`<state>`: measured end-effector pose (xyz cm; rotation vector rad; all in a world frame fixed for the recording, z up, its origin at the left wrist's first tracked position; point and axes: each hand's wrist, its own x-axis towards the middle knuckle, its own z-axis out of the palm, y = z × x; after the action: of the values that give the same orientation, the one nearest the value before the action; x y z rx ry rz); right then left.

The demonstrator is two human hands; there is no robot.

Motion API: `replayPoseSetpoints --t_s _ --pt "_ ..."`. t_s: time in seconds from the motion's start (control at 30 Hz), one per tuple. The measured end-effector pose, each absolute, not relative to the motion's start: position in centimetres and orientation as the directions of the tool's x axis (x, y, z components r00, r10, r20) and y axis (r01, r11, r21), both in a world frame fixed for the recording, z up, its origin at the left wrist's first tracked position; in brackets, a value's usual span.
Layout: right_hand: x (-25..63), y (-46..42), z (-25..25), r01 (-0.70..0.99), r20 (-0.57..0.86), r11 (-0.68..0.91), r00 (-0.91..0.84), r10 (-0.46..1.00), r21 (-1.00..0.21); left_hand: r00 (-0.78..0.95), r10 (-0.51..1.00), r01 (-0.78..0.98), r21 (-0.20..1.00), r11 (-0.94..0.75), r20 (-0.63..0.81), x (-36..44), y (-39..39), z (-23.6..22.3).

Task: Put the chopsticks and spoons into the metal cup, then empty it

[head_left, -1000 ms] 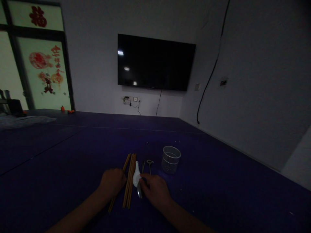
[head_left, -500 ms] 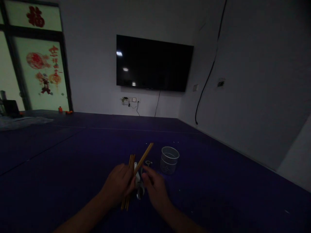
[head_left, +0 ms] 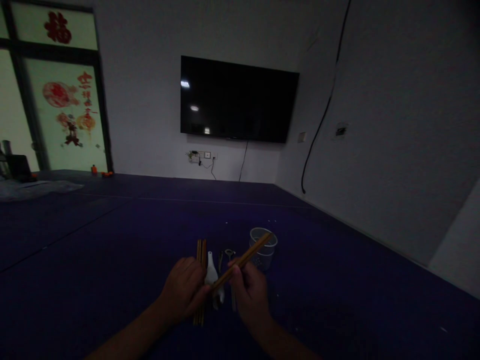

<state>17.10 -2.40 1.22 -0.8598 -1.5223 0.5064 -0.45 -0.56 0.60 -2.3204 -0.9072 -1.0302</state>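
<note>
My right hand is closed around a pair of wooden chopsticks, tilted up to the right so their far ends pass in front of the metal cup. My left hand curls over more chopsticks lying on the purple surface, its thumb at the lower end of the raised pair. Between my hands lie a white spoon and some metal utensils, partly covered. One metal utensil with a ring-shaped end lies beside my right fingers.
The purple surface runs back to the wall, where a black television hangs. A black cable dangles down the right wall. At the far left are clear plastic sheeting and small orange objects near the glass door.
The raised chopsticks have moved right and tilted lower, now in my right hand's grip and over the cup's front. My right hand has closed; the white spoon is more exposed.
</note>
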Motion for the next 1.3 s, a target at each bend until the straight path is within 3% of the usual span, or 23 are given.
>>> replayPoseSetpoints --t_s 0.13,0.27,0.37,0.5,0.7,0.83,0.97,1.3 --pt "20.2 -0.8 2.9 0.344 0.681 0.588 0.357 0.639 -0.732 0.271 0.791 0.884 0.183 -0.429 0.548 -0.7 0.6 0.4" --pt "24.5 1.7 5.1 0.577 0.759 0.497 0.537 0.367 -0.648 0.128 0.944 0.924 0.311 -0.225 0.304 -1.0 1.7 0.2" --pt "26.6 3.0 6.0 0.672 0.781 0.398 0.522 0.344 -0.625 0.128 0.968 0.939 0.288 -0.189 0.217 -1.1 1.9 -0.1" --pt "27.4 4.0 5.6 0.734 0.779 0.309 0.464 0.421 -0.604 0.162 0.967 0.961 0.190 -0.199 0.197 -1.0 1.7 -0.3" --pt "27.2 4.7 4.1 0.784 0.710 0.192 0.391 0.585 -0.590 0.170 0.966 0.964 0.169 -0.204 0.196 -0.9 1.7 -0.2" --pt "27.2 4.7 3.7 0.851 0.716 0.106 0.357 0.599 -0.514 0.139 0.973 0.970 0.173 -0.172 0.184 -0.8 1.6 -0.2" --pt "27.2 4.7 3.5 0.866 0.748 0.118 0.343 0.568 -0.486 0.138 0.971 0.962 0.209 -0.178 0.195 -0.8 1.7 -0.4" --pt "27.0 5.4 2.0 0.773 0.708 0.180 0.427 0.562 -0.608 0.201 0.960 0.943 0.226 -0.244 0.197 -1.1 1.9 -0.5"
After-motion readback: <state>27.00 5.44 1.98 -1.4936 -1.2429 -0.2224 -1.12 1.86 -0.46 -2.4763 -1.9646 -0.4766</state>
